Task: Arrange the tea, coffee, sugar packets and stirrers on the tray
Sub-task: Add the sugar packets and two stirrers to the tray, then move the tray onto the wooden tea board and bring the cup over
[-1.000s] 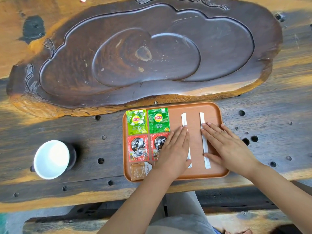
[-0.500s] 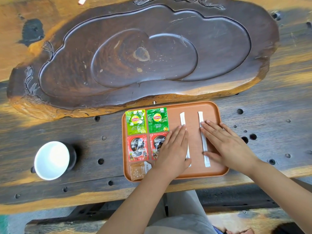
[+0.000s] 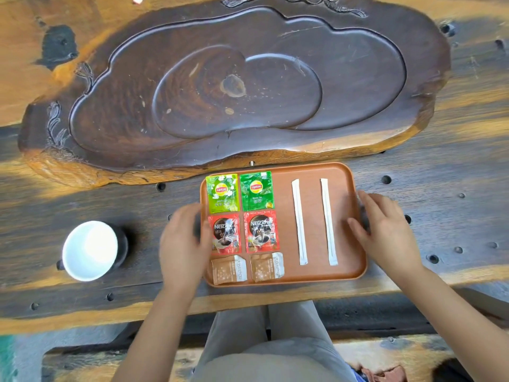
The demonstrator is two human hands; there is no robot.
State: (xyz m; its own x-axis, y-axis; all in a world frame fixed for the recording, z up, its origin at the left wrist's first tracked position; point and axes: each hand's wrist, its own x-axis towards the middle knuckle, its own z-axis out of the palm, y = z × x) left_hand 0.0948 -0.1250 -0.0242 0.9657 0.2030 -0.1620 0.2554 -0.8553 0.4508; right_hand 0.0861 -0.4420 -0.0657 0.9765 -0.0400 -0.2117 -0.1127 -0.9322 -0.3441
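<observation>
left hand [image 3: 183, 244] at the left rim of the rounded rectangular terracotta-brown tray [image 3: 314, 275], right hand [image 3: 385, 232] at the right rim, one per side, fingers curled toward the edges; blurred, so cannot tell whether closed on the rim or only resting against it. just inside the left hand, two red nescafé coffee sachets [image 3: 225, 233] side by side; beyond them toward the far rim, a light green lipton tea packet [image 3: 222, 193] beside a darker green lipton tea packet [image 3: 256, 191]; nearer the body, two pale brown sugar packets [image 3: 229, 269] in a row, slightly tilted. just inside the right hand, two long white paper-wrapped stirrers [image 3: 328, 221] lying parallel, apart from each other, running from far rim to near rim. all flat on the tray, none overlapping. under the tray, a weathered dark wooden table [image 3: 446, 205] dotted with round holes. well left of the left hand, a white-lined dark cup [image 3: 91, 249], upright. beyond the tray, a large dark carved wooden tea board [image 3: 237, 84], its near edge just beside the tray's far rim.
</observation>
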